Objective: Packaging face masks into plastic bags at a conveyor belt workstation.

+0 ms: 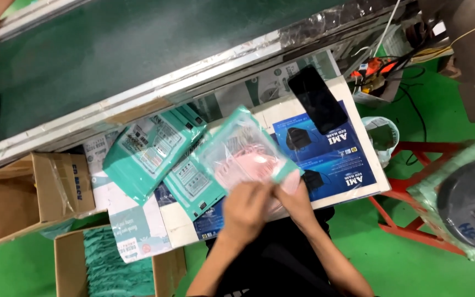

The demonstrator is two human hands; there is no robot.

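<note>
Both my hands meet over the near edge of a small white table [366,165]. My left hand [247,208] and my right hand [294,199] grip the near end of a clear, teal-edged pouch [243,151] with pink face masks inside. The pouch lies slanted away from me over the table. A stack of empty teal pouches [149,151] sits just left of it.
A black phone [317,99] lies on blue printed sheets [333,148] at the table's far right. A dark green conveyor belt [111,49] runs behind. Open cardboard boxes [28,192] stand at left, one holding teal material [119,267]. A grey round stool [471,203] on a red frame stands right.
</note>
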